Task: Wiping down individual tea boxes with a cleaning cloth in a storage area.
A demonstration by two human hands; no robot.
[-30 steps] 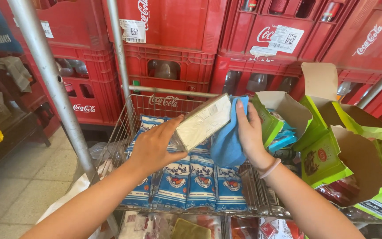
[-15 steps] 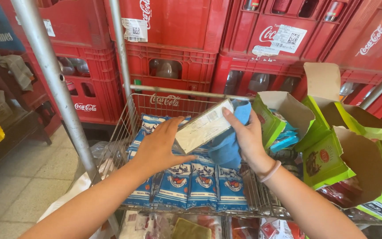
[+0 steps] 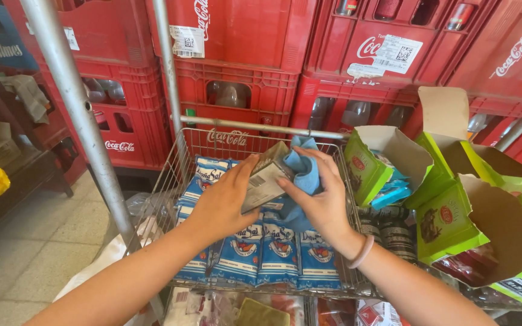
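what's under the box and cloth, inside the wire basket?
In the wire basket, rows of blue-and-white packets lie under the box and blue cloth. Both hands, left and right, cover the middle packets; the basket floor is hidden.

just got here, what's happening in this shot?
A person stands at a wire basket of blue-and-white packets. The left hand holds a small flat box above the packets, and the right hand presses a blue cloth against it. Open green cartons sit to the right, red bottle crates behind.
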